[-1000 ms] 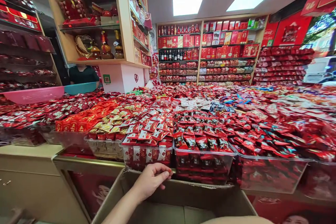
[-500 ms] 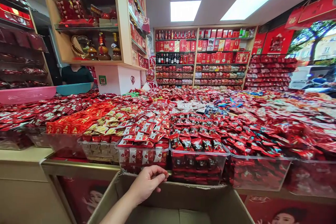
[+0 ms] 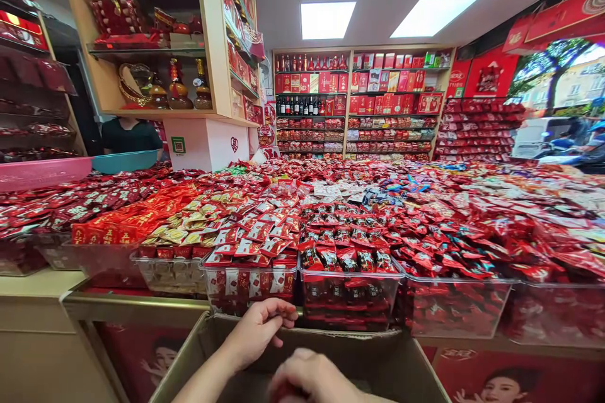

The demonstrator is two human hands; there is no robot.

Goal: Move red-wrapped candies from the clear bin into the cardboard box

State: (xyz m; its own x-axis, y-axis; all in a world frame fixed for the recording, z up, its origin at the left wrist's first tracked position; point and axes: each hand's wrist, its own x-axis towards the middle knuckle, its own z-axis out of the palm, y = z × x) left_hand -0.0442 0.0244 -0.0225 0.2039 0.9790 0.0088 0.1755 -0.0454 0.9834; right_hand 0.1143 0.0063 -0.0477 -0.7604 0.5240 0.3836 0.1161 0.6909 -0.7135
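Observation:
My left hand (image 3: 255, 330) hangs over the far rim of an open cardboard box (image 3: 350, 359). Its fingers are loosely curled, with the thumb a little apart and nothing visible between them. Lower down, over the box, my right hand (image 3: 314, 378) is blurred by motion. A reddish patch shows under its fingers, but I cannot make out what it is. Just beyond the box stand a clear bin of red-and-white wrapped packets (image 3: 250, 283) and a clear bin of red-and-black packets (image 3: 350, 293).
More clear bins hold orange-red packets (image 3: 111, 230), gold-and-red packets (image 3: 189, 227) and red packets (image 3: 454, 302). A pink basin (image 3: 45, 171) and a blue basin (image 3: 125, 162) rest at left, near a person in dark clothing (image 3: 130, 135). A display cabinet (image 3: 215, 44) overhangs the counter.
My right hand has come into view from below, over the box. My left hand has shifted slightly left in the picture, its thumb drawn back from the fingertips. The view has turned slightly right.

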